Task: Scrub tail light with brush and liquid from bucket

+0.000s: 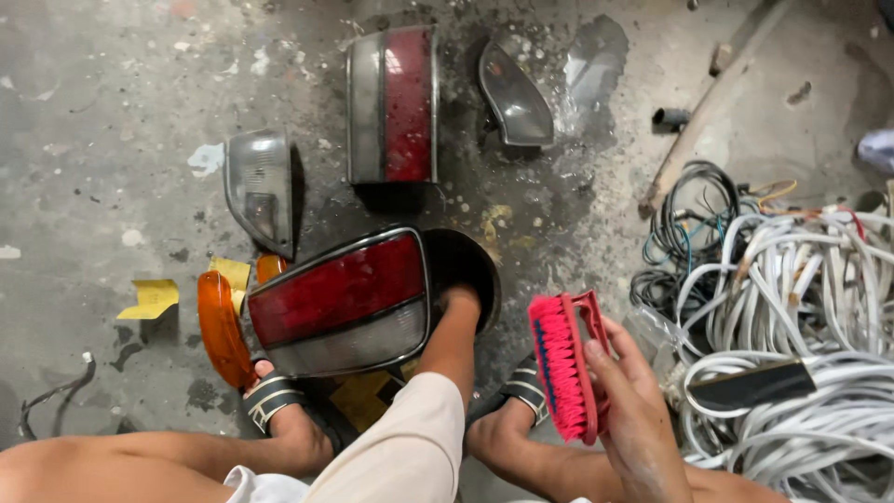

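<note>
My left hand [458, 303] grips the right end of a red and grey car tail light [340, 303] and holds it tilted on edge over the concrete floor; its fingers are hidden behind the lamp. A dark round bowl [475, 265] shows just behind that hand. To the right, my right hand [643, 419] holds a red scrub brush [563, 363] by its handle, pink bristles facing left, a short gap from the lamp. An orange lens [222, 328] lies left of the tail light.
On the wet floor beyond lie a second red and grey tail light [391, 102], a clear lamp [261, 186] and a dark lamp [514, 98]. White cable coils [801, 307] and black wires [694, 224] pile at right. Yellow paper scraps [149, 298] lie at left. My sandalled feet [279, 401] are below.
</note>
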